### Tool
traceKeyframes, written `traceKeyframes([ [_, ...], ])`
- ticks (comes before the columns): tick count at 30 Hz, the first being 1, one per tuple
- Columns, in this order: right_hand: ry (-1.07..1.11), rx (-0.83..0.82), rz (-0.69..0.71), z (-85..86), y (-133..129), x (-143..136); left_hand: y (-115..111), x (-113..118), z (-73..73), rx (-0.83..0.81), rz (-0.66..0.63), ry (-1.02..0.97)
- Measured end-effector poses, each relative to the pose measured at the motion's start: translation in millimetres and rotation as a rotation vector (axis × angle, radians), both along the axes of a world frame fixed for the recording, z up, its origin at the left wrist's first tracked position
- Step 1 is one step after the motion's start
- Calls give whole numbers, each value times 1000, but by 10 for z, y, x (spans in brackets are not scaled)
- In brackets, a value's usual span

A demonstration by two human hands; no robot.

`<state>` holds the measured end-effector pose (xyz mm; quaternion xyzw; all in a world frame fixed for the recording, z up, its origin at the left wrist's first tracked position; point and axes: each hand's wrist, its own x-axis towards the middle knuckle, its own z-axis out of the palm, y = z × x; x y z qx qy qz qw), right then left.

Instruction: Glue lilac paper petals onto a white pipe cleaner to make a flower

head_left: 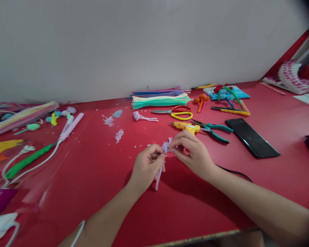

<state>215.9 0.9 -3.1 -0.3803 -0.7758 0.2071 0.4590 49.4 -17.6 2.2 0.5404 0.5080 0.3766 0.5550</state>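
A lilac pipe-cleaner flower (166,146) is between my two hands above the red table, its stem (158,178) hanging down past my palm. My left hand (145,166) is closed, pinching the flower just below its head. Thumb and fingers of my right hand (193,151) are pinched at the right side of the head; the fingertip contact is partly hidden. Beyond my right hand lies a yellow glue gun (186,127). Another lilac pipe-cleaner flower (137,116) with bent stems rests farther back. Lilac fluff clippings (119,136) are scattered to the left.
Behind are scissors (181,115), a green pipe-cleaner bundle (159,102) and orange pipe-cleaner pieces (201,100). Teal-handled pliers (216,130) and a black phone (252,138) lie right. A pink corded tool (71,127) and green stick (29,159) are left, below the grey wall (134,44).
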Motion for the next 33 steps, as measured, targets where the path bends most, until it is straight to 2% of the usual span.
traceKeyframes([
  [6,-28,73,12,-1,-11,4,-2,-6,1,76,24,62],
  [17,-85,142,37,11,-5,22,10,-14,-17,64,27,68],
  [25,-105,154,53,24,-16,25,-4,-37,-51,277,35,202],
  [29,-44,137,28,61,-43,22,-10,-19,-3,190,76,86],
  [33,47,-9,-3,78,-58,4,5,-9,24,97,93,-58],
])
